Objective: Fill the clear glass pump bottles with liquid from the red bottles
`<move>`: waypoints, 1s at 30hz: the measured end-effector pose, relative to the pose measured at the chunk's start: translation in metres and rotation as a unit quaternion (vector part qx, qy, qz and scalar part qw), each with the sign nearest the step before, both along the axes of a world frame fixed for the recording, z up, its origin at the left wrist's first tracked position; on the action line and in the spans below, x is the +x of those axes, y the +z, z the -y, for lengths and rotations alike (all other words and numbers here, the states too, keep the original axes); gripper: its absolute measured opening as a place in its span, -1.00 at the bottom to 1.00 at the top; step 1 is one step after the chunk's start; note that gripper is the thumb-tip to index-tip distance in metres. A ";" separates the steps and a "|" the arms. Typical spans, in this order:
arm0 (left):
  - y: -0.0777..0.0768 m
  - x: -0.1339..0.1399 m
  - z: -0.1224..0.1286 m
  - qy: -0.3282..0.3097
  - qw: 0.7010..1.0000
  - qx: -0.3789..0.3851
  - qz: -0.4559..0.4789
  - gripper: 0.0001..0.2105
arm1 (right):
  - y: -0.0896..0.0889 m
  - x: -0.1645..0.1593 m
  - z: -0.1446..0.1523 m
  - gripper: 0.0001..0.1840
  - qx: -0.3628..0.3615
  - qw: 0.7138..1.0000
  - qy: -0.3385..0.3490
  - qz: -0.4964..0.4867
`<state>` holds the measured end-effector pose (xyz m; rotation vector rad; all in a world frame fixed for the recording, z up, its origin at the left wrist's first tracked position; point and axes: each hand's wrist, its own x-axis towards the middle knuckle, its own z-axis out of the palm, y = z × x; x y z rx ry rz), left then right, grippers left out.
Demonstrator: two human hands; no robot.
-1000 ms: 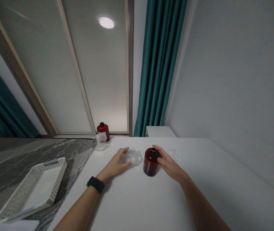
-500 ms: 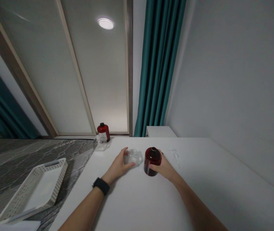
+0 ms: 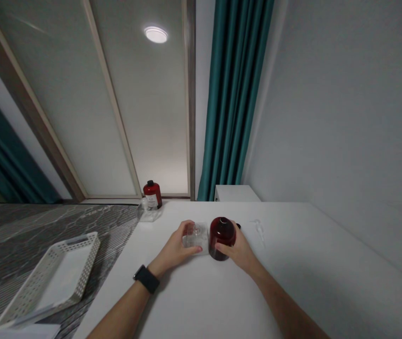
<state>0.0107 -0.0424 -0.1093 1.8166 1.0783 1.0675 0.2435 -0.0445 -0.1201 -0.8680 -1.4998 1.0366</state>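
My left hand (image 3: 180, 246), with a black watch on its wrist, grips a clear plastic holder (image 3: 199, 239) between thumb and fingers, low over the white table. Just right of it, my right hand (image 3: 239, 249) is wrapped round a dark red see-through bottle (image 3: 221, 230). The bottle stands upright with its narrow neck uncapped. A small black piece (image 3: 238, 226) shows beside the right fingers; what it is, I cannot make out. The bottle's left side is very close to the holder; whether they touch is unclear.
At the table's far left corner, a red bottle (image 3: 152, 192) with a black cap and white label stands by another clear plastic holder (image 3: 148, 214). A thin clear piece (image 3: 258, 229) lies right of my hands. A white perforated basket (image 3: 81, 278) sits lower, left of the table (image 3: 208, 301).
The clear holder has turned to face the bottle more squarely, and my left hand has turned with it. The bottle has shifted slightly left, closing the gap between them.
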 end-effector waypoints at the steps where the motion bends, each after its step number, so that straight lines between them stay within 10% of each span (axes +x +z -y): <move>1: 0.001 0.002 0.002 -0.006 1.000 -0.001 0.002 -0.43 | 0.001 -0.001 0.002 -0.29 0.004 1.000 -0.001 0.000; 30: -0.007 0.008 0.005 0.051 0.996 0.036 -0.069 -0.51 | 0.002 -0.015 0.013 -0.22 0.037 0.992 -0.094 0.078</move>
